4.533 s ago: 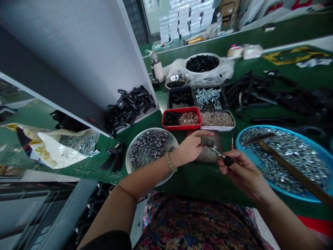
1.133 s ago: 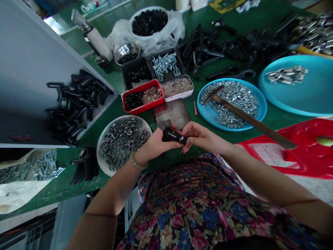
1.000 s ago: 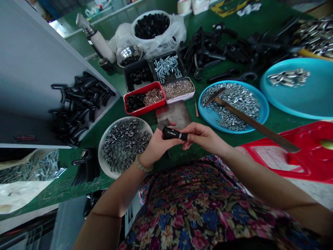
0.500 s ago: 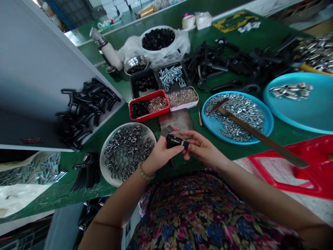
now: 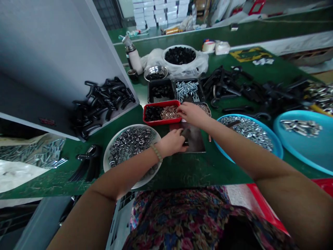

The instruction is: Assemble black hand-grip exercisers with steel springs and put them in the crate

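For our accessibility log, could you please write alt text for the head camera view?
The right hand reaches toward shiny clips in a red rectangular tray, while the left hand grips a small black part over a grey metal plate.

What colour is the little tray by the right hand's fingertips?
Red; the tray shows best in the head view, beside the right hand.

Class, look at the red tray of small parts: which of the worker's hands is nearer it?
Right. The right hand has its fingertips at the right end of the red tray; the left hand, holding a black part, is over the metal plate, apart from the tray.
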Tool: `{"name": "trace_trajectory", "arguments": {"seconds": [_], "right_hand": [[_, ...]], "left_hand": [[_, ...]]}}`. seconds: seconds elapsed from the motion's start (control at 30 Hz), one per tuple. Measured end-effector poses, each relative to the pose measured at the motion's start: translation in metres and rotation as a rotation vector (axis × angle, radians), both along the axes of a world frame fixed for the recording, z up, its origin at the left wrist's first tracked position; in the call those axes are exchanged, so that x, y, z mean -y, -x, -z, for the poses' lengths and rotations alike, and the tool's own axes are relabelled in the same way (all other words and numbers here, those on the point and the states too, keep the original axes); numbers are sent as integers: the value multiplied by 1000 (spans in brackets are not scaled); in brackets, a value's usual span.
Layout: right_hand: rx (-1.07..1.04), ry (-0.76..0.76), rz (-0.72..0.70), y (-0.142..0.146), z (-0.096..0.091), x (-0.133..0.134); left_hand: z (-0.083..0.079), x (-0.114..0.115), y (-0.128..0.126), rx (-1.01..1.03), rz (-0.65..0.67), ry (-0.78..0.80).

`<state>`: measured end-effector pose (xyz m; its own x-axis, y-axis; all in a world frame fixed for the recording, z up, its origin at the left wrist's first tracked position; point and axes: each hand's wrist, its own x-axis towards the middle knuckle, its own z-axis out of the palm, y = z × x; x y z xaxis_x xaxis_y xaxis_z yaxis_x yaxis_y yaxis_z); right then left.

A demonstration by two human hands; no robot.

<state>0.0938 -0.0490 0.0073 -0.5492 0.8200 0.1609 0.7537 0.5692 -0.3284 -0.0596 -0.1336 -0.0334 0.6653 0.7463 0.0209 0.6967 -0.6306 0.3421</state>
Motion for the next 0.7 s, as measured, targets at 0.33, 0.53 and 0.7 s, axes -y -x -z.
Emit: {"name": "trace_trajectory", "arguments": {"seconds": [0.33, 0.53, 0.7], "right_hand": [[598, -145, -102, 38, 22, -59], [455, -236, -113, 26, 23, -61], [231, -189, -78, 19, 19, -53]], "left_hand": [[27, 8, -4, -35, -48, -164], [25, 11, -11, 51, -245, -56], [22, 8, -17, 47, -318, 13]]}}
